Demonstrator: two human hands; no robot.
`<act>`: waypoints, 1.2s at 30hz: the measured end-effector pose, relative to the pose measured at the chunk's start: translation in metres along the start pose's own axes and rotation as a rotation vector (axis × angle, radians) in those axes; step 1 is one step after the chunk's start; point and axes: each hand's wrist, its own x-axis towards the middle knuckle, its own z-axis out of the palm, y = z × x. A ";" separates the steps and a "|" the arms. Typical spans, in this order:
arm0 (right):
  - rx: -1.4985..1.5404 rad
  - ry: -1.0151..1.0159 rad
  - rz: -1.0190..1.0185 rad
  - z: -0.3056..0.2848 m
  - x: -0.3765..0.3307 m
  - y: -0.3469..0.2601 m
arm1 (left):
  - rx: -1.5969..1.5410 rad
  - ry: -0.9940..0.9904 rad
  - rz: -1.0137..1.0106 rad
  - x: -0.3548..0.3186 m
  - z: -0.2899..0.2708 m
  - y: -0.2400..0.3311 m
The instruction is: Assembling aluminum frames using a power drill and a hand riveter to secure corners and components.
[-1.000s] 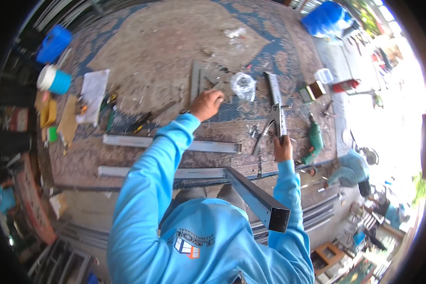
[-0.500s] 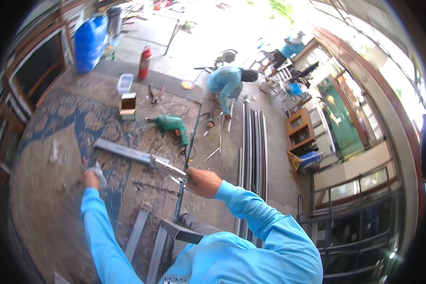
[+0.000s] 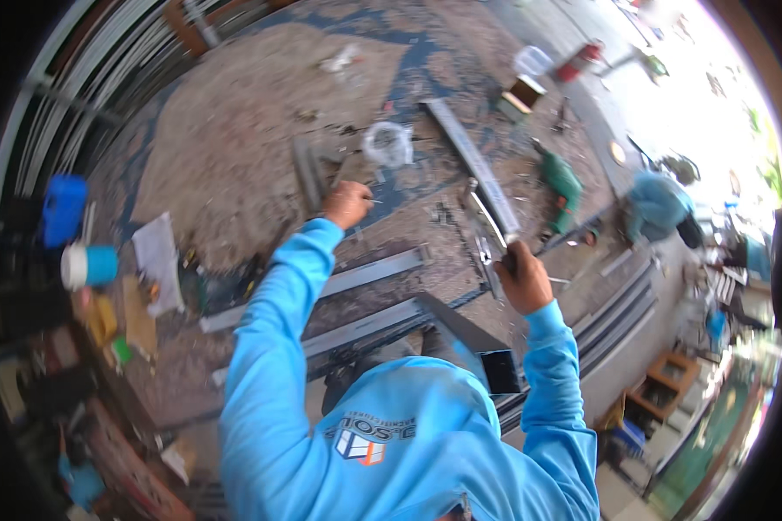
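Note:
My left hand (image 3: pixel 347 204) is stretched forward over the patterned mat, fingers pinched on a small thin metal piece, beside a short grey angle profile (image 3: pixel 307 169). My right hand (image 3: pixel 521 280) is closed round the near end of a long grey metal bar (image 3: pixel 473 161) that runs away from me across the mat. A hand tool with metal handles (image 3: pixel 485 253) lies just left of that hand. Both arms are in bright blue sleeves.
Two long grey profiles (image 3: pixel 369 276) and a dark square tube (image 3: pixel 469 340) lie near my body. Also here: a clear plastic bag (image 3: pixel 389 143), a green drill (image 3: pixel 563 182), a crouching person in blue (image 3: pixel 656 204), stacked profiles at right (image 3: pixel 621 304), and a blue can (image 3: pixel 61 208) at left.
The view swung right half a second ago and has come back. My hands are about where they were one second ago: left by the angle profile, right on the bar.

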 end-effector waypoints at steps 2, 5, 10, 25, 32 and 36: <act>-0.001 -0.055 -0.041 0.003 0.003 -0.008 | 0.050 -0.056 -0.048 -0.014 0.006 -0.009; -0.036 -0.088 -0.063 0.005 0.004 -0.023 | -0.006 0.196 0.187 -0.023 -0.010 -0.002; -0.083 -0.106 -0.084 0.004 0.005 -0.045 | -0.732 0.179 0.156 -0.028 -0.051 0.067; -0.096 -0.020 -0.208 -0.019 -0.025 -0.070 | -1.195 0.248 0.472 -0.047 -0.059 0.160; -0.082 0.000 -0.230 -0.030 -0.030 -0.066 | -1.105 0.317 0.555 -0.054 -0.059 0.173; -0.096 0.014 -0.280 -0.040 -0.029 -0.057 | -1.057 0.354 0.562 -0.059 -0.061 0.186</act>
